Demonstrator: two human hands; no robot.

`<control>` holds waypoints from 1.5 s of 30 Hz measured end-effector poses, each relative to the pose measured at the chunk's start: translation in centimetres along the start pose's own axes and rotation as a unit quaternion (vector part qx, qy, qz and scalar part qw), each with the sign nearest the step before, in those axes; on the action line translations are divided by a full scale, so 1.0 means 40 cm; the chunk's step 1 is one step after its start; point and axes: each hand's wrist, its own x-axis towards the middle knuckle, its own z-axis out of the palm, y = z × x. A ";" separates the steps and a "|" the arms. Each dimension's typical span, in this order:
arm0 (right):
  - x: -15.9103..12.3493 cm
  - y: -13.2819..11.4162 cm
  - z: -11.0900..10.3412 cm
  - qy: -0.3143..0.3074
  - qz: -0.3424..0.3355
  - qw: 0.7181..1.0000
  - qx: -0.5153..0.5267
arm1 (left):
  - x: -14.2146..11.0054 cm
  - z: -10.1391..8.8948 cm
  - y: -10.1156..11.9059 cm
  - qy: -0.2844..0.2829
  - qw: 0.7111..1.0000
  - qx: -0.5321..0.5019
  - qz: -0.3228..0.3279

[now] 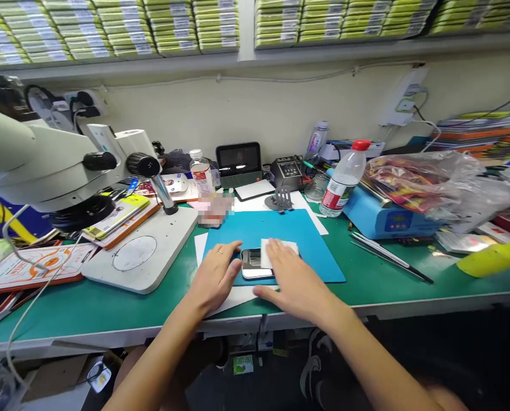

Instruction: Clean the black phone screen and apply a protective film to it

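A phone (pixel 250 273) with a white frame and dark screen lies on the blue mat (pixel 276 222). Over its right part is a folded white wipe (pixel 263 260), with the fingers of my right hand (pixel 291 277) lying flat on top and the thumb stretched out to the side. My left hand (pixel 216 277) rests at the phone's left end, thumb and forefinger apart; whether it touches the edge I cannot tell. The right end of the phone is hidden under the wipe and my hand.
A microscope (pixel 45 165) over its pale base (pixel 152 262) stands left. Tweezers (pixel 392 257), a blue machine (pixel 375 211), a water bottle (pixel 344 180) and a yellow bottle (pixel 490 260) are right. A small screen (pixel 238 158) stands behind the mat.
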 end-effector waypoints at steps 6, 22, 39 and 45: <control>-0.045 -0.097 0.032 0.011 -0.085 0.996 0.027 | -0.008 0.001 0.003 -0.002 1.000 0.000 -0.002; -0.001 -0.111 0.039 0.022 -0.095 0.995 0.030 | -0.013 -0.004 -0.007 0.017 0.998 -0.058 -0.003; -0.047 -0.056 0.030 0.038 -0.069 0.997 -0.002 | -0.008 -0.006 -0.006 0.037 0.998 -0.037 0.019; -0.017 -0.020 0.020 0.056 -0.005 0.998 -0.032 | 0.005 0.000 0.008 0.020 0.999 0.033 0.024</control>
